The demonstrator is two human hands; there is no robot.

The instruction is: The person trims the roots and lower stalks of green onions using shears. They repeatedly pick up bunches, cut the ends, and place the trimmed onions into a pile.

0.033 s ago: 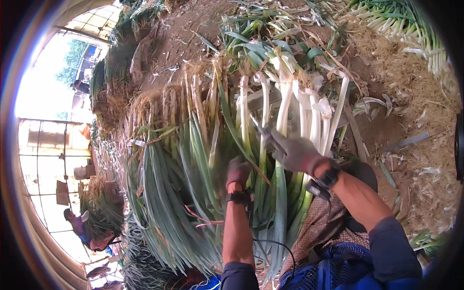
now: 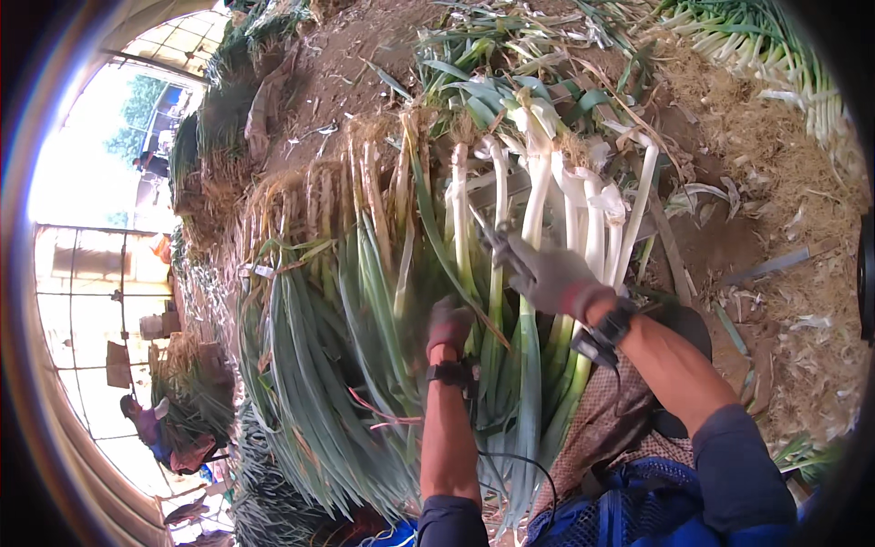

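Note:
Long green onions point(image 2: 310, 365) lie side by side, roots away from me and green leaves toward me. My left hand point(image 2: 450, 325), in a dark glove, is closed among the stalks and appears wrapped round a green onion point(image 2: 462, 239); its fingers are blurred. To the right, my gloved right hand point(image 2: 551, 278) grips a slim tool like a small knife point(image 2: 486, 228), its narrow tip pointing up and left. That hand is over several peeled green onions point(image 2: 594, 228) with bare white shanks. Brown, dirty skins still cover the stalks on the left.
Loose leaves and peelings point(image 2: 492, 87) are heaped beyond the stalks. Cut roots and dry scraps point(image 2: 775, 182) cover the ground at right, near a row of green onions point(image 2: 775, 46). More bundles point(image 2: 246, 82) stand far left. Another person point(image 2: 150, 424) is at the left.
My right hand and the tool have shifted very slightly left. My left hand and the stalks look the same.

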